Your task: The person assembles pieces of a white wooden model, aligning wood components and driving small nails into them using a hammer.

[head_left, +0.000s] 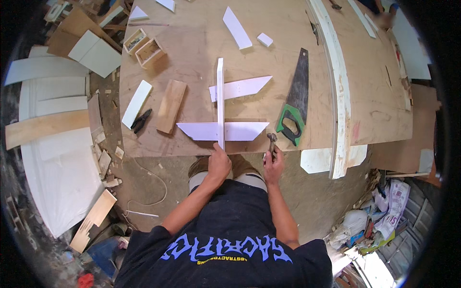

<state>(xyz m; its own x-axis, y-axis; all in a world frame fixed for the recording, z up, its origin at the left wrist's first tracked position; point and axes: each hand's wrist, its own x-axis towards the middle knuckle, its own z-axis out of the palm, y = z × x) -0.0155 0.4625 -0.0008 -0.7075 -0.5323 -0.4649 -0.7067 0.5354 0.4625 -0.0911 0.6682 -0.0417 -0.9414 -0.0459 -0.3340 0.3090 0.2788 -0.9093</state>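
My left hand [219,165] grips the near end of a long narrow white board [220,96] at the table's front edge. Two white pieces with slanted ends cross under or against that board: a nearer crosspiece [247,131] and a farther crosspiece [247,88]. How they are joined I cannot tell. Closed round the handle of a hammer [272,138], my right hand [274,168] is just right of the nearer crosspiece, the hammer's head up and apart from the wood. A handsaw [296,96] with a green and black handle lies farther right.
On the wooden table [192,53] lie a brown wood block [171,106], a white strip [137,104], black pliers [142,121], two small wooden boxes [150,53] and white offcuts [236,28]. A long white beam [336,86] crosses the right side. White panels [53,158] stand left.
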